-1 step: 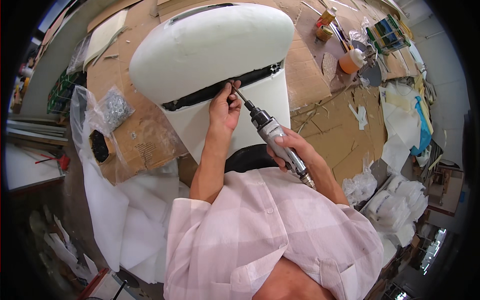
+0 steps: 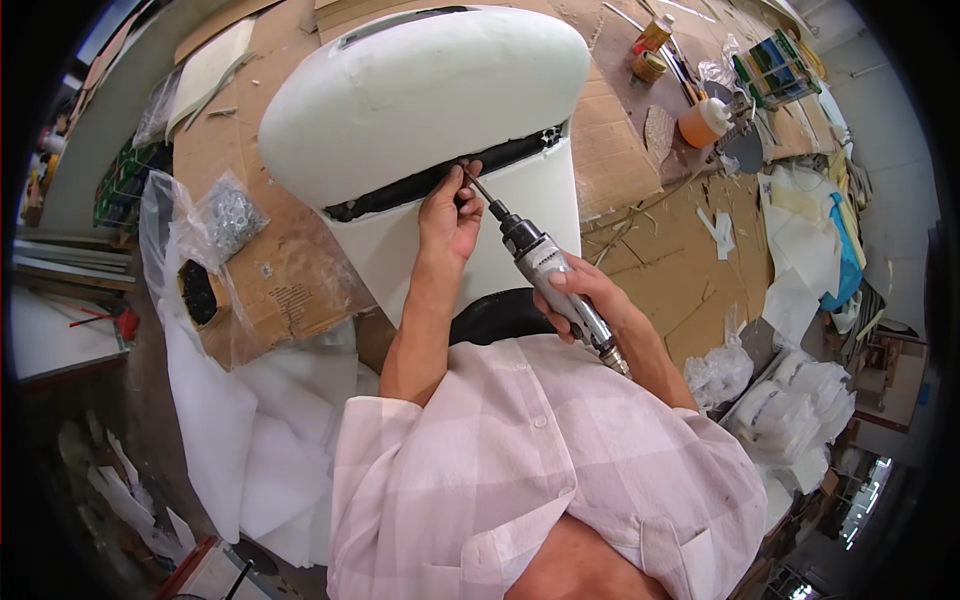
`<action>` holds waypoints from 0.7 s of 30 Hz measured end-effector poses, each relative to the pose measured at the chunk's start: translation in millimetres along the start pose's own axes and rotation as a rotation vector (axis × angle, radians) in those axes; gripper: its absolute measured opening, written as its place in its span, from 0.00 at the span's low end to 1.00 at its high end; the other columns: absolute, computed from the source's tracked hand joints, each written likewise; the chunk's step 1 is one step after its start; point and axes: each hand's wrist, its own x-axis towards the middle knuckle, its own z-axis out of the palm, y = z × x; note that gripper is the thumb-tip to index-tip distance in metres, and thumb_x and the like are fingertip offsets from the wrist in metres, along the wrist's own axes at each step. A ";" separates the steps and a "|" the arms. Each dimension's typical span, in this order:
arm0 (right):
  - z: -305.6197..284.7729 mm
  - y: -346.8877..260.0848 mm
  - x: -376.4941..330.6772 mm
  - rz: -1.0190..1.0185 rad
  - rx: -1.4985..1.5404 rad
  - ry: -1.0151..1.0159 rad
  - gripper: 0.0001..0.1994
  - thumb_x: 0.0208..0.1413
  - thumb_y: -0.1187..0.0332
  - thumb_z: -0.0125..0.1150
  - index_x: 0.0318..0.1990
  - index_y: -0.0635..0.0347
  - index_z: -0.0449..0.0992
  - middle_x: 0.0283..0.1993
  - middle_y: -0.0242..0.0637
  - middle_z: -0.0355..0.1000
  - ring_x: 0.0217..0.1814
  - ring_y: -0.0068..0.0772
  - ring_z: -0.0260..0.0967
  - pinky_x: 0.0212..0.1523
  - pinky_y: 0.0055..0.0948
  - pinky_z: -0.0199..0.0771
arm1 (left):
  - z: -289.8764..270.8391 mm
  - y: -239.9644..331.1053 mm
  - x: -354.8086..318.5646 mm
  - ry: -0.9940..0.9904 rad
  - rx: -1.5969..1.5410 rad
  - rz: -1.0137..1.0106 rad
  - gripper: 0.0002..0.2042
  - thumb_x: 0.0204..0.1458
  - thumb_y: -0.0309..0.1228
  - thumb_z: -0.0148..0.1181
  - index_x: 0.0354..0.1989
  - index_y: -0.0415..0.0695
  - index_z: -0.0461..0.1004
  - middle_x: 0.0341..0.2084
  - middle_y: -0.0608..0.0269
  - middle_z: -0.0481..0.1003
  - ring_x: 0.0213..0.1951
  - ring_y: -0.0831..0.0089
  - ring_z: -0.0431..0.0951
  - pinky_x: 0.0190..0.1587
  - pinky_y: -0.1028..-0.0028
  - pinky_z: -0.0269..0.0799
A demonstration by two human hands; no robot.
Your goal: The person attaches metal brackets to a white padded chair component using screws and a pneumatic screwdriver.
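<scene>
Left hand (image 2: 448,222) sits at the dark gap (image 2: 440,180) in the white foam seat shell (image 2: 420,90), fingers curled, pinching the tool's bit; whatever's under them is hidden. Just right of them, the right hand (image 2: 590,295) has its fingers wrapped tight around a metal air screwdriver (image 2: 545,270), whose tip is covered by the left fingers.

The seat (image 2: 420,95) is white foam, matt and slightly pitted, with a dark rough gap across its front. The driver (image 2: 555,280) in the right hand (image 2: 590,295) is brushed grey metal with a dull sheen and a thin dark steel bit. The desk (image 2: 690,270) is covered in brown cardboard, matt, scuffed and torn. A clear glossy plastic bag (image 2: 225,215) holds shiny metal washers. The shirt (image 2: 540,470) is soft pale checked cloth. The bottle (image 2: 705,120) is orange plastic.
</scene>
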 end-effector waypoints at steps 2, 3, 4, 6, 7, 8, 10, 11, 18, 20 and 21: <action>2.8 -1.7 1.6 0.005 0.011 0.010 0.27 0.54 0.55 0.62 0.56 0.60 0.62 0.28 0.38 0.69 0.17 0.25 0.68 0.14 0.26 0.70 | -1.1 0.9 1.9 0.000 -0.006 -0.003 0.06 0.61 0.26 0.56 0.42 0.37 0.73 0.45 0.51 0.76 0.23 0.85 0.66 0.21 0.85 0.61; 4.2 -2.7 1.6 0.007 0.023 0.019 0.26 0.54 0.55 0.62 0.55 0.59 0.63 0.28 0.38 0.69 0.17 0.25 0.68 0.14 0.25 0.70 | -0.9 1.2 2.0 -0.001 -0.010 -0.006 0.06 0.61 0.26 0.55 0.42 0.36 0.72 0.45 0.51 0.76 0.23 0.85 0.67 0.21 0.85 0.61; 4.8 -3.5 1.6 0.011 0.023 0.022 0.26 0.54 0.55 0.62 0.55 0.59 0.63 0.28 0.38 0.69 0.17 0.25 0.68 0.14 0.25 0.70 | -0.6 0.9 2.0 0.002 -0.013 -0.008 0.06 0.61 0.26 0.55 0.42 0.36 0.72 0.45 0.51 0.76 0.23 0.85 0.67 0.21 0.85 0.61; 5.2 -5.7 1.7 0.045 0.058 0.024 0.25 0.55 0.55 0.62 0.53 0.59 0.64 0.29 0.38 0.70 0.18 0.24 0.68 0.14 0.25 0.70 | 0.4 -0.3 2.0 0.018 -0.009 0.015 0.06 0.60 0.27 0.57 0.41 0.37 0.74 0.45 0.51 0.77 0.23 0.84 0.66 0.22 0.84 0.60; 5.5 -7.0 1.7 0.048 0.058 0.026 0.25 0.55 0.55 0.62 0.53 0.59 0.64 0.29 0.38 0.70 0.18 0.24 0.68 0.14 0.25 0.70 | 0.5 -0.7 2.0 0.021 -0.011 0.013 0.06 0.60 0.27 0.57 0.41 0.37 0.74 0.45 0.51 0.77 0.23 0.84 0.66 0.22 0.84 0.60; 5.8 -8.6 1.5 0.057 0.068 0.024 0.24 0.55 0.54 0.61 0.53 0.59 0.64 0.29 0.38 0.70 0.18 0.24 0.68 0.14 0.25 0.70 | 0.6 -0.9 1.9 0.036 -0.014 0.013 0.06 0.60 0.27 0.57 0.41 0.37 0.74 0.44 0.51 0.77 0.23 0.84 0.66 0.22 0.84 0.60; 8.3 -12.8 2.2 0.071 0.085 0.029 0.24 0.56 0.54 0.60 0.53 0.60 0.64 0.29 0.38 0.70 0.19 0.24 0.67 0.14 0.25 0.70 | 3.0 1.3 2.2 0.059 -0.016 0.005 0.06 0.60 0.27 0.57 0.41 0.38 0.74 0.44 0.50 0.77 0.23 0.85 0.66 0.22 0.84 0.60; 11.1 -16.5 2.0 0.105 0.155 0.027 0.23 0.57 0.54 0.59 0.53 0.60 0.65 0.30 0.39 0.70 0.19 0.24 0.67 0.14 0.25 0.70 | 4.3 3.7 3.2 0.080 0.004 -0.013 0.06 0.60 0.27 0.57 0.41 0.38 0.74 0.43 0.51 0.78 0.23 0.85 0.65 0.22 0.84 0.59; 33.9 -32.9 -0.3 0.159 0.561 -0.041 0.24 0.62 0.50 0.53 0.54 0.62 0.65 0.33 0.42 0.70 0.20 0.26 0.67 0.15 0.26 0.70 | 2.9 12.7 -18.7 0.121 0.273 0.020 0.09 0.61 0.34 0.58 0.37 0.39 0.75 0.30 0.60 0.77 0.20 0.85 0.63 0.20 0.85 0.54; 42.0 -35.4 -0.5 0.157 0.697 -0.060 0.24 0.62 0.49 0.53 0.54 0.62 0.65 0.34 0.42 0.70 0.21 0.27 0.67 0.15 0.26 0.70 | -5.4 17.8 -24.7 0.155 0.402 0.033 0.11 0.61 0.36 0.57 0.35 0.40 0.75 0.25 0.64 0.75 0.19 0.84 0.62 0.19 0.85 0.53; 46.7 -36.6 0.2 0.157 0.702 -0.054 0.24 0.62 0.49 0.53 0.54 0.62 0.65 0.34 0.42 0.70 0.21 0.27 0.67 0.15 0.26 0.70 | -12.9 22.4 -26.8 0.112 0.456 0.023 0.12 0.62 0.37 0.56 0.31 0.41 0.75 0.21 0.68 0.72 0.17 0.83 0.60 0.18 0.82 0.52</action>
